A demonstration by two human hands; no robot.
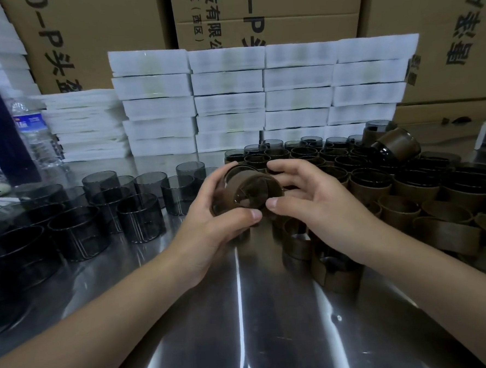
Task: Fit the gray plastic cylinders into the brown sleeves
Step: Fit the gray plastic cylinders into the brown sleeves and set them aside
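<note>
Just above the shiny bench (245,326), my left hand (210,231) grips a gray cylinder (235,172) wrapped in a brown sleeve (264,179), and my right hand (317,207) pinches the sleeve between thumb and curled fingers. The piece lies tipped over, its axis running away from me and leftward, one round end facing me. Bare cylinders (141,215) stand left, sleeved ones (378,181) right, foam stacks (231,99) behind.

A shiny steel surface (244,311) reflects bright streaks of light. Behind it rise stacks of white foam pads (259,97) and printed cardboard cartons (268,11); a water bottle (33,131) stands at left.
</note>
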